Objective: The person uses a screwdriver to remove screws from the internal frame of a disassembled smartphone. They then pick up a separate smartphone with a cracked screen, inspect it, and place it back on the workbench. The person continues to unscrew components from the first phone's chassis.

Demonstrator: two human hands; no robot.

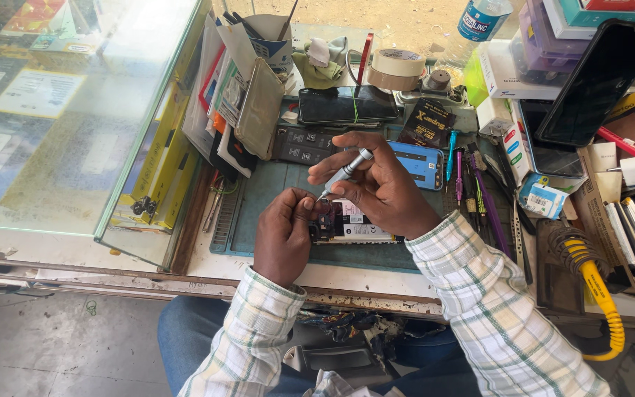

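Gripping screwdriver (347,173), hands (332,213) curled.

left hand (282,234) — fingers curled, pressing down | right hand (376,184) — pinch grip, wrist raised

- A dark, glossy phone screen (347,105) is lying near the bench's back edge.
- A black sachet with orange print (426,122) is sitting just beside it.
- A large black screen (600,79) is leaning at the right rear corner.
- A small blue-and-white box (544,197) is resting toward the right edge.
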